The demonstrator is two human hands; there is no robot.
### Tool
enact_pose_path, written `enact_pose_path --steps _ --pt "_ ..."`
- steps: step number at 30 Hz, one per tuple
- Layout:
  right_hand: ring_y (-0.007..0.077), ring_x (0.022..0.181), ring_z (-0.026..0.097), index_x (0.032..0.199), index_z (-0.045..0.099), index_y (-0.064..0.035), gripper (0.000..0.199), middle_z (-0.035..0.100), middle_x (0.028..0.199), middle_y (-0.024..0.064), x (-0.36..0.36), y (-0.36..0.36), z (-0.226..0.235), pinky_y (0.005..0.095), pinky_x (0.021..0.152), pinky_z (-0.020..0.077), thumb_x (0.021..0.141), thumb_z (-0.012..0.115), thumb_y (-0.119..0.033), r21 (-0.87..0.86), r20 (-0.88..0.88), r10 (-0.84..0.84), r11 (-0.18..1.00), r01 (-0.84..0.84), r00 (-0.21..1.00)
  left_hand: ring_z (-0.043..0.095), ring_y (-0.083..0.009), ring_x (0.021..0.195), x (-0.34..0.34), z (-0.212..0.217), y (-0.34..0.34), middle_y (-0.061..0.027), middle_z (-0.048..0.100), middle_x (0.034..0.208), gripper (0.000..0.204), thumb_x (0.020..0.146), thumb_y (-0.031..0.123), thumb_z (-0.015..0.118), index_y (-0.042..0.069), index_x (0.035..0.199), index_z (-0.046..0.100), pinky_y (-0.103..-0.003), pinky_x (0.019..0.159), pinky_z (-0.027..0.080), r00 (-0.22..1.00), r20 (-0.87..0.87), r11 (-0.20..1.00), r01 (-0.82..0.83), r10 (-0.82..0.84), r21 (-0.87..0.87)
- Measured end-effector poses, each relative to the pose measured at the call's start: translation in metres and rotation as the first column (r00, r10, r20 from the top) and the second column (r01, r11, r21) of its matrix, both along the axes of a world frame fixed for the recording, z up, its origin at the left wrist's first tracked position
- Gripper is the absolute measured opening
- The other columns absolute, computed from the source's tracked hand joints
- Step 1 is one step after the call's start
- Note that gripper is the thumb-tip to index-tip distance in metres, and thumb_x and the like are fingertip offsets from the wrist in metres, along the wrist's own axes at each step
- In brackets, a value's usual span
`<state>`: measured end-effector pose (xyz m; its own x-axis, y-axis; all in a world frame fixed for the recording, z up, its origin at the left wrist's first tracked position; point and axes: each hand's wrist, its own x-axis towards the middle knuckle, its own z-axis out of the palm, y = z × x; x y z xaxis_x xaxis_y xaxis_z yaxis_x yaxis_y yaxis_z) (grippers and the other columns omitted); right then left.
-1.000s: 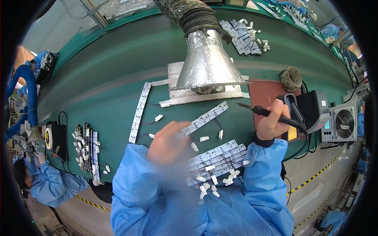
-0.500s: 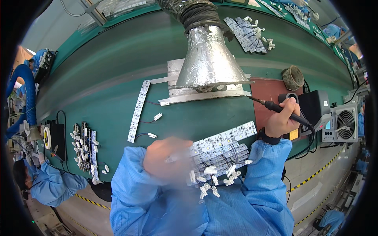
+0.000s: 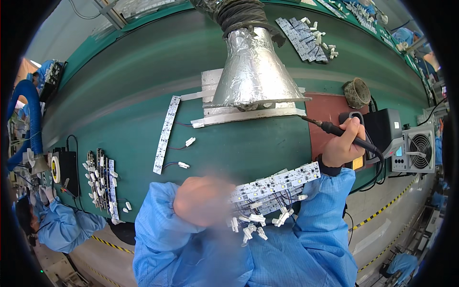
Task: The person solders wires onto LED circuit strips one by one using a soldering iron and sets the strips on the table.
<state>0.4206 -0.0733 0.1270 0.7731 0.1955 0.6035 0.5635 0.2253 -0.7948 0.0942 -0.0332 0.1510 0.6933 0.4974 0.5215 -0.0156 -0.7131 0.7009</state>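
Observation:
My right hand (image 3: 343, 147) is closed around the black handle of a soldering iron (image 3: 332, 129), its tip pointing left beside the fume hood. A stack of white LED circuit boards (image 3: 279, 186) lies in front of me at the near table edge. At its left end is my left hand (image 3: 200, 200), closed on the boards; blur smears its fingers. White plug connectors (image 3: 257, 219) on short dark wires hang below the stack. To the left, a single LED board (image 3: 167, 136) lies flat, its wired connectors (image 3: 190, 141) spread to its right.
A foil-covered fume hood (image 3: 256, 71) comes down over a white-edged plate (image 3: 248, 116). At right stand the soldering station (image 3: 382, 131), a round pot (image 3: 356, 93) and a fan unit (image 3: 420, 150). More boards lie far right (image 3: 302, 40) and left (image 3: 101, 182).
The uppermost boards have shifted, their right end now lower and farther right, covering more of the stack. Both hands stay in nearly the same place; the soldering iron stays put.

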Motion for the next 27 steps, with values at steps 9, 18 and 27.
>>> enact_pose_path --steps 9,18,27 --pt "0.0091 0.065 0.046 0.066 0.049 -0.0015 0.039 0.052 0.067 0.0027 0.001 0.001 0.001 0.0252 0.062 0.0377 0.103 0.056 -0.014 0.017 -0.008 0.019 1.0 -0.019 1.0 0.071 -0.0287 0.074 -0.01 0.0 -0.004 -0.0187 0.074 0.092 0.037 0.074 0.01 0.078 -0.003 0.108 0.071 -0.034 0.067 0.054 0.993 -0.09 0.997 -0.081 0.082 0.01" --pt "0.008 0.065 0.045 0.067 0.051 -0.0013 0.039 0.052 0.068 0.0006 -0.003 0.0 0.002 0.025 0.061 0.0358 0.102 0.06 -0.014 0.056 -0.062 0.078 0.996 -0.074 0.995 0.066 -0.0213 0.097 -0.114 -0.01 -0.007 -0.017 0.069 0.112 0.045 0.084 0.008 0.068 -0.008 0.126 0.063 -0.032 0.088 0.052 0.84 -0.133 0.835 -0.54 0.526 -0.109" --pt "0.0074 0.063 0.043 0.066 0.051 -0.0027 0.04 0.049 0.066 -0.0017 -0.005 0.0 0.001 0.0254 0.061 0.0352 0.103 0.06 -0.017 0.057 -0.067 0.09 0.995 -0.086 0.994 0.058 -0.0263 0.123 -0.107 -0.042 0.039 -0.015 0.061 0.133 0.038 0.101 0.011 0.06 -0.002 0.137 0.058 -0.036 0.106 0.044 0.64 -0.3 0.678 -0.734 0.707 0.033"
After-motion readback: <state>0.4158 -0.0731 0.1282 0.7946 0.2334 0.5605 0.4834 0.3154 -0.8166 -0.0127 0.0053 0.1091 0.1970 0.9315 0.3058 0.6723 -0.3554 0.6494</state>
